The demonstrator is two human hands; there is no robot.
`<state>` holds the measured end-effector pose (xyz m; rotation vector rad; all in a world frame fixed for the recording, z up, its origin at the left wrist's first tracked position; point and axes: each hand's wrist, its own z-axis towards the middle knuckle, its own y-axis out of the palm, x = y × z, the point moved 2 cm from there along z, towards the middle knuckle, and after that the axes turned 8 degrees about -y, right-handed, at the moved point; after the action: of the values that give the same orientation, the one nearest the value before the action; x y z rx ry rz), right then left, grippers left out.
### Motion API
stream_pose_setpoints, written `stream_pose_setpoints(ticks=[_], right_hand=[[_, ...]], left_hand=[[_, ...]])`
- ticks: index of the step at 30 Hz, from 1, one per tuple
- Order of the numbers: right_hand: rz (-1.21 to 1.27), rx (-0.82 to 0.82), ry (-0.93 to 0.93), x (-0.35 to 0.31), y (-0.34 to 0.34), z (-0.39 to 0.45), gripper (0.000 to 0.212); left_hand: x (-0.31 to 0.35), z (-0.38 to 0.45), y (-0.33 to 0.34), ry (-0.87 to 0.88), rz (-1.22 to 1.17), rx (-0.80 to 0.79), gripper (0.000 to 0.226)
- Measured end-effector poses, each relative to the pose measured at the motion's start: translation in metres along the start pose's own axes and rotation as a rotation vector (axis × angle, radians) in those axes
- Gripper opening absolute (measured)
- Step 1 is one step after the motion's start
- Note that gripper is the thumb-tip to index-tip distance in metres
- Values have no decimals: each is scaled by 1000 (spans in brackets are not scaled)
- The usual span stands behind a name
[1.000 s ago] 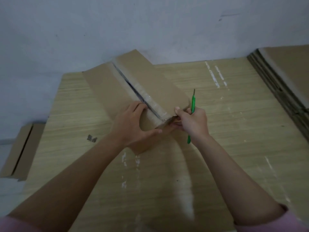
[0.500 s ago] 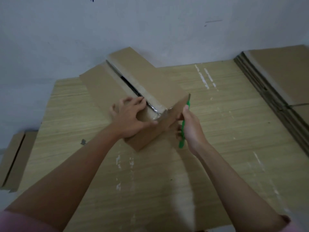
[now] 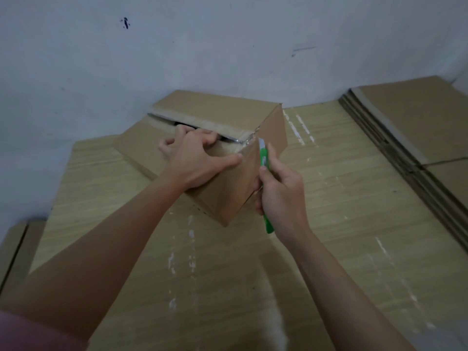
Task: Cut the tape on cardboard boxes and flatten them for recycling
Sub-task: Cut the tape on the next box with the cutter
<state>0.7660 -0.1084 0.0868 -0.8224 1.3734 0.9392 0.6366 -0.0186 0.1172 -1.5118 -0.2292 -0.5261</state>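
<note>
At frame centre, your left hand (image 3: 193, 160) grips the cardboard box (image 3: 222, 188) while your right hand (image 3: 281, 196) clenches the green cutter (image 3: 264, 158) against its end.

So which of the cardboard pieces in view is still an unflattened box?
The box under the left hand, at the table's middle: it still stands up. The stack at right and the piece at far left lie flat.

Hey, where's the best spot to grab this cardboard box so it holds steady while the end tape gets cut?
Probably from above, on the cardboard box's near top flap beside the open seam, where the left hand grips now. The slit gives fingers an edge to hook, away from the green knife that the right hand holds at the end face.
</note>
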Motion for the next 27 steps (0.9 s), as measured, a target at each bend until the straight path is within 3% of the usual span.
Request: stream_pose_setpoints(ticks=[8,16,22,27], right_hand=[[-12,5,-22,4,5,15,53],[-62,-43,6,0,-3,22,40],[-30,-90,170,3,-14,24,48],[-202,-93,227,45,-7,19,48]], left_hand=[[6,2,0,-15,-33,19,94],[6,4,11,25,25,22,85],[3,-3,27,24,57,9,81],[-11,-17,59,58,176,-87,93]])
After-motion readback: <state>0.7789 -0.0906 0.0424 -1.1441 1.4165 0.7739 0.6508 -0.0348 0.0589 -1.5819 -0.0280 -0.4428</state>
